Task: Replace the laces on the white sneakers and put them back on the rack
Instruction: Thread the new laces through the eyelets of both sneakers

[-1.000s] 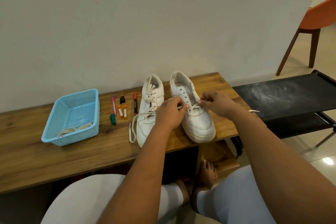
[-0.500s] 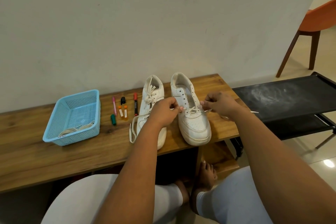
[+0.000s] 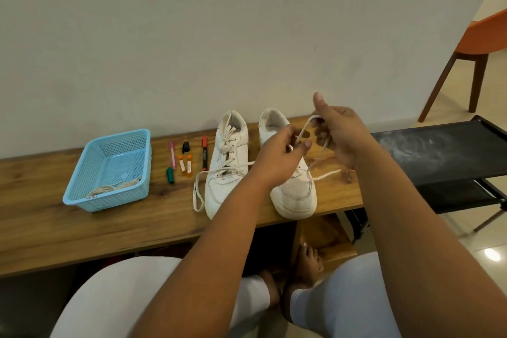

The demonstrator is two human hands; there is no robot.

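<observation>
white lace [image 3: 307, 129] is looping between both hands above the right sneaker [image 3: 295, 189]; left hand [image 3: 277, 156] and right hand [image 3: 338, 134] are pinching it.

Your left hand [image 3: 277, 156] and right hand [image 3: 338, 134] both pinch the white lace [image 3: 307, 129] above the right sneaker [image 3: 295, 192] at the wooden bench's [image 3: 82, 228] front edge, near its right end.

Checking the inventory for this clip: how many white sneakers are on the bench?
2. The left sneaker stands laced beside the markers; the right sneaker stands next to it, partly hidden behind the hands working its lace. No others show.
</observation>
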